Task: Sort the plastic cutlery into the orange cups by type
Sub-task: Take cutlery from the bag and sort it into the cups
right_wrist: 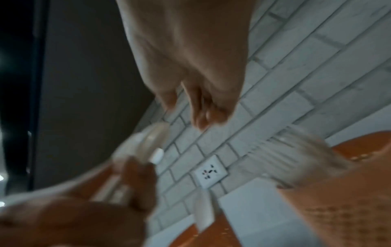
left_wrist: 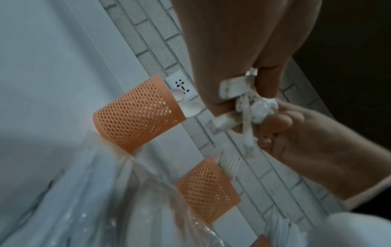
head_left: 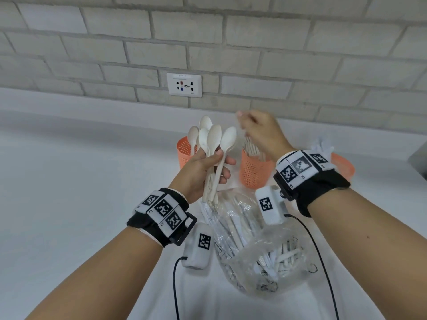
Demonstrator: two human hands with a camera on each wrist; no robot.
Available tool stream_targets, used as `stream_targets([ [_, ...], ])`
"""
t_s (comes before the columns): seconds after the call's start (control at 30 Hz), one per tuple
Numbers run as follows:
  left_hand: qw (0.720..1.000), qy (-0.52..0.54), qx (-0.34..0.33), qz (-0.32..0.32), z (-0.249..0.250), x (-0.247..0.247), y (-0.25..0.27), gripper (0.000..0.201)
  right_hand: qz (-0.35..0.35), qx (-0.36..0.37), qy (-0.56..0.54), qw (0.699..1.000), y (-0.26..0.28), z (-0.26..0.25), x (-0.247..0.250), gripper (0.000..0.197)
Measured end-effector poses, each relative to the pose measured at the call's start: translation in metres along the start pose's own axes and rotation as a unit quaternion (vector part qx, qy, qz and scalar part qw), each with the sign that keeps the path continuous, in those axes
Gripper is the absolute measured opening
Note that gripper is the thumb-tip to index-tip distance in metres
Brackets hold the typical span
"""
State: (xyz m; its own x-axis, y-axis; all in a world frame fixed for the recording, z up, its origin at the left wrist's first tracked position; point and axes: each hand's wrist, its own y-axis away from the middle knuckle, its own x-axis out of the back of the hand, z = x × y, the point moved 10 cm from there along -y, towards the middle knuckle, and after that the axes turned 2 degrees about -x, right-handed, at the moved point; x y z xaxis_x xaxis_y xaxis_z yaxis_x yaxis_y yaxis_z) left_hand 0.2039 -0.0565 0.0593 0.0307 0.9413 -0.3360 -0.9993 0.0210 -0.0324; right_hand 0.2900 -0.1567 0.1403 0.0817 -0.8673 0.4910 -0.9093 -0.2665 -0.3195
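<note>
Clearly the white counter carries everything, running back to a brick wall with a socket plate. Largest on it is the clear plastic bag, slumped at the near edge between the two forearms, its mouth toward the cups; inside lie many more white pieces, some of them forks, so I judge the sorting well short of done. Behind the bag, near the back edge, stand three orange mesh cups. The left cup holds a few spoons, bowls up; the middle cup holds forks, tines up; the right cup is mostly hidden by the wrist strap, and what it holds is unclear from here. The left hand is raised over the gap between bag and left cup, fingers and thumb curled around the handles of a bundle of spoons, bowls fanned upward, probably gathered so they can go into the spoon cup in one move. The right hand hovers above the middle cup, blurred, fingers loosely bent; it seems to hold nothing, though the blur keeps me from being sure.
</note>
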Motion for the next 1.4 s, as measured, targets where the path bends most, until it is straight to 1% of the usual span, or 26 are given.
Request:
stream_targets([
  [0.03, 1.000, 0.000, -0.004, 0.002, 0.001, 0.000, 0.000, 0.017, -0.086, -0.033, 0.011, 0.996, 0.007, 0.001, -0.019, 0.027],
  [0.07, 1.000, -0.007, -0.007, 0.002, 0.001, 0.000, 0.000, 0.019, -0.143, -0.054, 0.005, 0.988, 0.014, 0.002, -0.032, 0.025],
  [0.1, 1.000, -0.021, -0.010, 0.001, 0.001, -0.001, 0.001, 0.021, -0.165, -0.065, -0.015, 0.984, 0.020, 0.002, -0.038, 0.024],
  [0.13, 0.999, -0.044, -0.015, -0.003, 0.001, -0.002, 0.002, 0.023, -0.163, -0.071, -0.038, 0.983, 0.023, 0.002, -0.040, 0.024],
  [0.23, 0.991, -0.134, -0.029, -0.009, 0.001, -0.008, 0.006, 0.026, -0.115, -0.096, -0.076, 0.986, 0.026, 0.007, -0.039, 0.032],
  [0.33, 0.977, -0.210, -0.021, 0.014, 0.001, -0.004, 0.005, 0.041, -0.088, -0.103, -0.088, 0.987, 0.034, 0.003, -0.042, 0.042],
  [0.4, 0.959, -0.281, -0.022, 0.030, 0.004, 0.000, 0.005, 0.048, -0.091, -0.096, -0.073, 0.989, 0.040, -0.003, -0.047, 0.042],
  [0.47, 0.940, -0.338, -0.028, 0.033, 0.008, 0.000, 0.006, 0.045, -0.087, -0.091, -0.059, 0.990, 0.041, -0.004, -0.048, 0.036],
  [0.5, 0.939, -0.341, -0.030, 0.032, 0.009, -0.001, 0.008, 0.043, -0.082, -0.096, -0.067, 0.990, 0.040, -0.003, -0.048, 0.032],
  [0.57, 0.948, -0.313, -0.035, 0.030, 0.012, -0.002, 0.011, 0.041, -0.066, -0.113, -0.088, 0.987, 0.038, 0.000, -0.046, 0.022],
  [0.67, 0.963, -0.266, -0.037, 0.023, 0.013, 0.000, 0.016, 0.038, -0.018, -0.117, -0.123, 0.985, 0.035, 0.002, -0.040, 0.017],
  [0.73, 0.962, -0.270, -0.041, 0.008, 0.013, 0.000, 0.018, 0.038, 0.018, -0.105, -0.141, 0.984, 0.032, 0.004, -0.037, 0.016],
  [0.8, 0.953, -0.299, -0.041, -0.004, 0.012, 0.002, 0.019, 0.036, 0.046, -0.091, -0.126, 0.987, 0.028, 0.004, -0.035, 0.017],
  [0.87, 0.940, -0.338, -0.044, -0.005, 0.010, 0.005, 0.018, 0.033, 0.048, -0.094, -0.096, 0.990, 0.026, 0.004, -0.038, 0.022],
  [0.9, 0.930, -0.365, -0.050, -0.004, 0.010, 0.005, 0.016, 0.031, 0.033, -0.101, -0.091, 0.990, 0.026, 0.004, -0.042, 0.029],
  [1.0, 0.879, -0.467, -0.101, 0.002, 0.018, 0.002, 0.014, 0.028, -0.034, -0.136, -0.109, 0.984, 0.030, 0.004, -0.064, 0.056],
  [1.07, 0.849, -0.510, -0.138, -0.002, 0.020, 0.002, 0.011, 0.037, -0.052, -0.140, -0.105, 0.983, 0.030, 0.003, -0.073, 0.065],
  [1.1, 0.833, -0.533, -0.145, -0.006, 0.020, 0.003, 0.009, 0.044, -0.051, -0.139, -0.107, 0.983, 0.027, 0.004, -0.074, 0.062],
  [1.13, 0.817, -0.557, -0.147, -0.008, 0.020, 0.006, 0.007, 0.049, -0.044, -0.143, -0.119, 0.982, 0.024, 0.004, -0.074, 0.055],
  [1.17, 0.807, -0.572, -0.147, -0.017, 0.020, 0.008, 0.006, 0.054, -0.032, -0.151, -0.139, 0.978, 0.020, 0.005, -0.073, 0.047],
  [1.2, 0.804, -0.575, -0.148, -0.033, 0.019, 0.009, 0.005, 0.061, -0.018, -0.155, -0.163, 0.974, 0.016, 0.005, -0.071, 0.042],
  [1.27, 0.823, -0.541, -0.160, -0.069, 0.025, 0.010, 0.005, 0.074, 0.019, -0.141, -0.190, 0.971, 0.008, 0.002, -0.065, 0.038],
  [1.3, 0.843, -0.509, -0.162, -0.067, 0.032, 0.015, 0.004, 0.078, 0.037, -0.127, -0.200, 0.971, 0.003, -0.001, -0.062, 0.037],
  [1.33, 0.866, -0.472, -0.158, -0.046, 0.040, 0.027, 0.000, 0.082, 0.051, -0.115, -0.218, 0.968, -0.001, -0.004, -0.059, 0.037],
  [1.37, 0.888, -0.435, -0.149, -0.006, 0.047, 0.043, -0.005, 0.089, 0.064, -0.106, -0.246, 0.961, -0.006, -0.007, -0.058, 0.037],
  [1.4, 0.903, -0.404, -0.140, 0.038, 0.053, 0.061, -0.010, 0.096, 0.079, -0.097, -0.271, 0.954, -0.011, -0.008, -0.055, 0.037],
])
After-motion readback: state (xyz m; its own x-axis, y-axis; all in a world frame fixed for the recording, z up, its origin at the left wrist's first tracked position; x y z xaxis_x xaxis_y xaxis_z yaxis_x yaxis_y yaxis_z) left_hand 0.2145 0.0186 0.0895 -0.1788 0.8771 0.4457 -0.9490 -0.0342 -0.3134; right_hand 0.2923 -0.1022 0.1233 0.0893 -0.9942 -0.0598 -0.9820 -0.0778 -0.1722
